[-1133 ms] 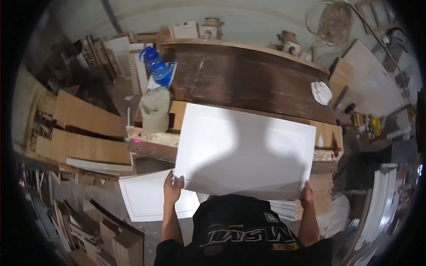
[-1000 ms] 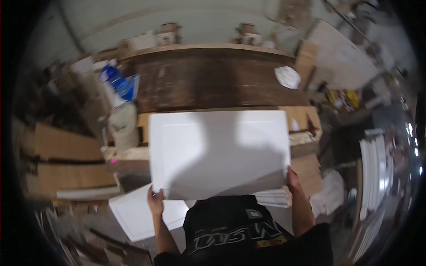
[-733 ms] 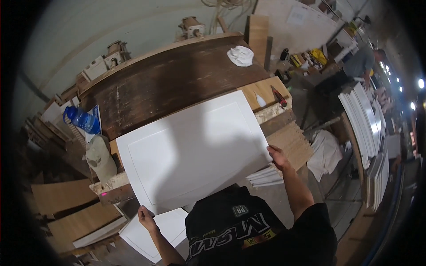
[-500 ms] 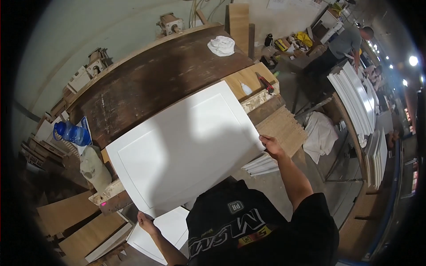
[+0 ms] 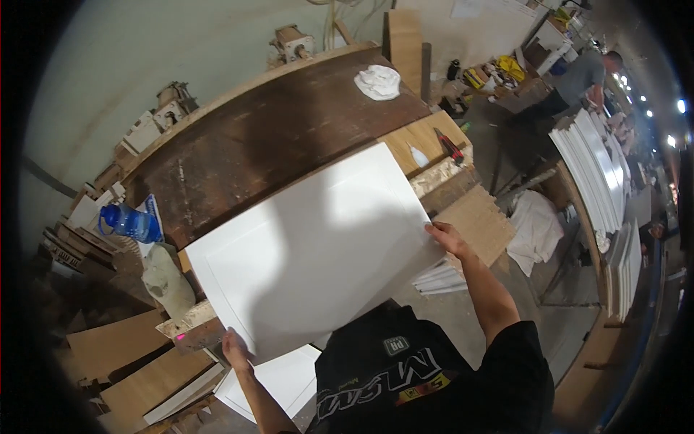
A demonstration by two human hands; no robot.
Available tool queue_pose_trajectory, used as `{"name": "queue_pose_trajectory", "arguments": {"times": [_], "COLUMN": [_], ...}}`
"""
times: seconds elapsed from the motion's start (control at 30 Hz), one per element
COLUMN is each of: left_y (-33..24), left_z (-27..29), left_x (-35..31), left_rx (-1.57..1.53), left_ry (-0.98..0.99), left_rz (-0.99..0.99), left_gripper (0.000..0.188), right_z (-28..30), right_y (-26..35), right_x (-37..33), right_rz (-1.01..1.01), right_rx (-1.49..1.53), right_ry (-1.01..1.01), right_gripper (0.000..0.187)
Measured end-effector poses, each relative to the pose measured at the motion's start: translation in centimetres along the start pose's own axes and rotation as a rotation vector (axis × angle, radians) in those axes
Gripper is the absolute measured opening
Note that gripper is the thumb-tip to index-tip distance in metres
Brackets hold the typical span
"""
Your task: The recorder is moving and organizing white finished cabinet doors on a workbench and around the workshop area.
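Observation:
A large white rectangular panel (image 5: 311,239) with a faint bordered outline lies partly over the front of a dark brown workbench (image 5: 217,166). My left hand (image 5: 236,347) grips its near left corner, and my right hand (image 5: 447,237) holds its right edge, fingers closed round the rim. My shadow falls across the panel's face. Just past its far right corner, a small white pointed bottle (image 5: 417,155) and a red and black utility knife (image 5: 450,146) rest on a wooden board (image 5: 405,145). Another white panel (image 5: 278,380) shows below, near my left forearm.
A crumpled white cloth (image 5: 378,82) lies at the bench's far end. Left stand a blue water bottle (image 5: 132,223) and a pale jug-like container (image 5: 168,278). Stacked white panels (image 5: 589,173) lean at right, near a person (image 5: 575,87). Wooden boards (image 5: 148,383) fill the lower left.
The whole scene has shifted slightly right and down in view. Both hands still hold the panel, and it looks slightly more tilted toward me at its near edge.

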State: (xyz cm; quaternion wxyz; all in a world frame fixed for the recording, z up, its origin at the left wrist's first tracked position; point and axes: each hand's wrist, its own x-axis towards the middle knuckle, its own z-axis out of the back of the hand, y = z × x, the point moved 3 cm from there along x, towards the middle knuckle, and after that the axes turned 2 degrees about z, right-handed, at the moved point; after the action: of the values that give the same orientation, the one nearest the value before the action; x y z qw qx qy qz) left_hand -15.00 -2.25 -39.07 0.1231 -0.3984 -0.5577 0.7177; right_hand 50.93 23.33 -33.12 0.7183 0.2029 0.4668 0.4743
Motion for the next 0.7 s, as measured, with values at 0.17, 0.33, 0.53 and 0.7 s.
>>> {"name": "queue_pose_trajectory", "arguments": {"times": [0.17, 0.33, 0.53, 0.7], "left_y": [-1.9, -7.7, -14.0, -15.0], "left_z": [-1.4, -3.1, -7.1, -10.8], "left_x": [-0.4, 0.5, 7.0, 16.5], "left_rx": [-0.048, 0.128, 0.187, 0.108], "left_ry": [-0.051, -0.135, -0.006, 0.168], "left_rz": [-0.153, -0.058, -0.064, -0.071], "left_gripper": [0.021, 0.048, 0.053, 0.062], "right_z": [-2.2, -2.0, -1.7, -2.9], "right_y": [4.4, 6.9, 15.2, 18.4], "right_x": [3.8, 6.7, 11.7, 21.1], "right_rz": [0.127, 0.353, 0.190, 0.190], "right_rx": [-0.016, -0.035, 0.008, 0.046], "right_ry": [-0.135, -0.269, -0.004, -0.014], "right_gripper": [0.046, 0.041, 0.056, 0.060]}}
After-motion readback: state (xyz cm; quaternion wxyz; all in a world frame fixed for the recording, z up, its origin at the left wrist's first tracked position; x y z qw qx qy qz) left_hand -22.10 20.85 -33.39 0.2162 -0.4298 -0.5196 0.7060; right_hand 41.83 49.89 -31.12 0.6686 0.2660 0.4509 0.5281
